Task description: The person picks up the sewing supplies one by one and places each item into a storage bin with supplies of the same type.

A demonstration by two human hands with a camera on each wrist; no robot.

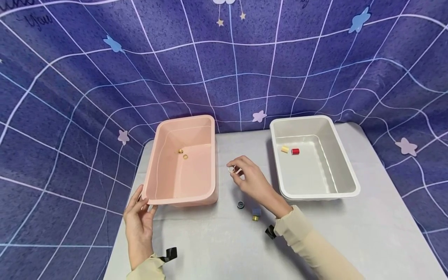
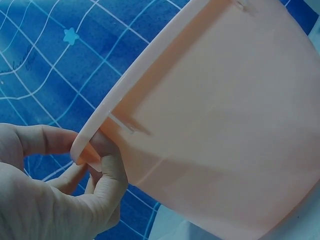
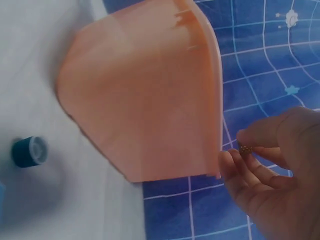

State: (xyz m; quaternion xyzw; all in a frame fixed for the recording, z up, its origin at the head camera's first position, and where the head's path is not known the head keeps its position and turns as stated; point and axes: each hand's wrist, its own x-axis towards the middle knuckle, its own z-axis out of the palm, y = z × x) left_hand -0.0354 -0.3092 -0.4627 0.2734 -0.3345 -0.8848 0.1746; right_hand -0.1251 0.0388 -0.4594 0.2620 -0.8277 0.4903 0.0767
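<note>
My left hand pinches the near left corner of the pink basin; in the left wrist view its thumb and fingers are on either side of the rim. Two small gold rings, one here and one nearer, lie inside that basin. Between the two basins, my right hand holds a small ring in its fingertips above the table. The right wrist view shows this ring small and dark, pinched close to the basin's rim.
A white basin stands on the right, holding a yellow thread spool and a red one. On the table below my right hand are a dark teal spool, a blue piece and a gold ring. A patterned curtain hangs behind.
</note>
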